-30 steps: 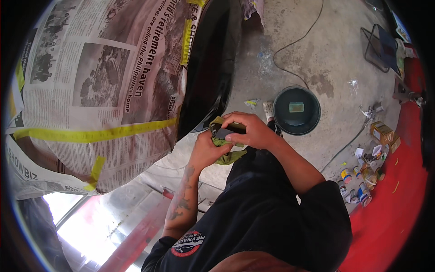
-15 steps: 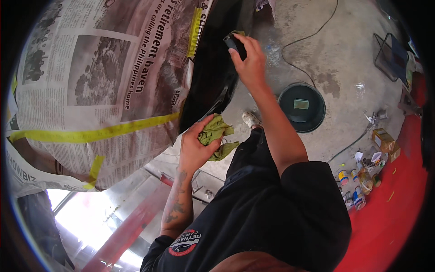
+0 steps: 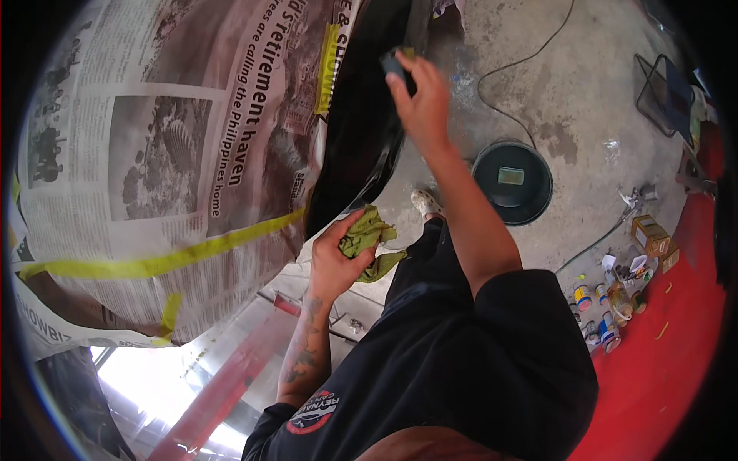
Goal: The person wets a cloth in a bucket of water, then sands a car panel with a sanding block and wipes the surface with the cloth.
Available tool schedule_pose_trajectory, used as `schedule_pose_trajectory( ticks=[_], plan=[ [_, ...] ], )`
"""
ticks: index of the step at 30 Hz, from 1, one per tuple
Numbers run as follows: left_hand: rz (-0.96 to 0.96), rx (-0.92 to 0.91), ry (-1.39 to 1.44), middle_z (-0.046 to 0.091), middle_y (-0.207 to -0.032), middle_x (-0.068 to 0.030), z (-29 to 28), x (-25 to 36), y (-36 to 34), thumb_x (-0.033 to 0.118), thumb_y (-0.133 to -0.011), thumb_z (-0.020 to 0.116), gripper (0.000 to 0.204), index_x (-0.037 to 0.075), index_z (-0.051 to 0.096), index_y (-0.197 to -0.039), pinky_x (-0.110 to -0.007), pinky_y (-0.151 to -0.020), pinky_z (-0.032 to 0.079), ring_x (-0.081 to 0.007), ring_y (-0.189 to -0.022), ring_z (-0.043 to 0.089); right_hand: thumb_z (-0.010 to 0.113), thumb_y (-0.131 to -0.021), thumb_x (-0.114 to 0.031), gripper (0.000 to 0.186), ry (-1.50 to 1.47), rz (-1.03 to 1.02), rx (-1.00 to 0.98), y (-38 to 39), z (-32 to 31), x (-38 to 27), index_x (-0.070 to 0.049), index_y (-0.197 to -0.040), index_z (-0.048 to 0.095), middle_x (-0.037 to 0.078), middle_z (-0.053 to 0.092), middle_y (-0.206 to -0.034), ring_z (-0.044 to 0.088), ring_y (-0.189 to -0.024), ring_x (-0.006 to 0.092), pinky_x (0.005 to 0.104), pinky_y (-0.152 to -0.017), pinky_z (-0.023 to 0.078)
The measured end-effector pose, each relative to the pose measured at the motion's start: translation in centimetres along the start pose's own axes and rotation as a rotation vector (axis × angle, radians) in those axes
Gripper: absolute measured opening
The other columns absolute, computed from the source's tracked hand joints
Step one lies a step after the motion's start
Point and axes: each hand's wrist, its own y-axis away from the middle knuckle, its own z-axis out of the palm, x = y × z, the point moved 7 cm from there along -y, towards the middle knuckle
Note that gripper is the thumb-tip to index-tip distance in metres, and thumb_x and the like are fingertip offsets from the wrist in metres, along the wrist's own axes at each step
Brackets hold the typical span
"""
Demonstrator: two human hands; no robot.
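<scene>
Pinching a dark block [image 3: 393, 64] between thumb and fingers, the right hand [image 3: 425, 100] reaches out over the black panel [image 3: 360, 127]; the grip closes on the block's sides, perhaps to leave its underside free. Whether that underside touches the panel I cannot tell, since the fingers are blurred and cover part of it. The left hand [image 3: 334, 260] is closed around a green cloth [image 3: 367, 235], bunched, it seems, so that 1 palm can carry it, with a loose end hanging out to the right. That hand sits just beside the panel's near end. Newspaper [image 3: 254, 165] covers the surface left of the panel, and yellow tape [image 3: 177, 257] runs across it, probably to pin the sheets down as a shield. On the floor, a dark bucket [image 3: 513, 217] with 1 pale block [image 3: 511, 176] inside stands near the shoe [image 3: 425, 203], apparently for easy reach; cans [image 3: 582, 297] and a brown box [image 3: 649, 236] stand farther off.
</scene>
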Motion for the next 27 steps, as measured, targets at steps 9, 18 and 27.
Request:
schedule_pose_trajectory(
  ticks=[9, 18, 27],
  plan=[
    [0.093, 0.0, -0.152, 0.071, -0.105, -0.0149, 0.2, 0.7, -0.6, 0.012, -0.071, 0.076, 0.054, 0.004, 0.066, -0.124, -0.038, -0.088, 0.053, -0.0311, -0.097, 0.069, 0.071, -0.09, -0.017, 0.036, 0.059, -0.069, 0.049, -6.0, 0.7, 2.5, -0.004, -0.123, 0.066, 0.019, 0.066, -0.115, 0.063, -0.109, 0.0361, 0.0409, -0.095, 0.049],
    [0.051, 0.01, -0.14, 0.071, -0.107, -0.015, 0.1, 0.3, -0.8, 0.012, -0.071, 0.076, 0.054, 0.004, 0.066, -0.124, -0.037, -0.09, 0.053, -0.0313, -0.1, 0.069, 0.072, -0.087, -0.014, 0.034, 0.083, -0.067, 0.04, -4.6, 0.5, 1.4, -0.007, -0.12, 0.069, 0.015, 0.066, -0.119, 0.061, -0.105, 0.0377, 0.0429, -0.094, 0.049],
    [0.054, 0.013, -0.145, 0.071, -0.107, -0.0156, 0.1, 0.3, -0.7, 0.013, -0.071, 0.075, 0.054, 0.004, 0.066, -0.124, -0.037, -0.091, 0.053, -0.0318, -0.1, 0.069, 0.068, -0.089, -0.015, 0.033, 0.069, -0.073, 0.094, -6.1, 0.6, 2.8, -0.007, -0.121, 0.068, 0.016, 0.068, -0.116, 0.063, -0.105, 0.0361, 0.0415, -0.093, 0.05]
  ],
)
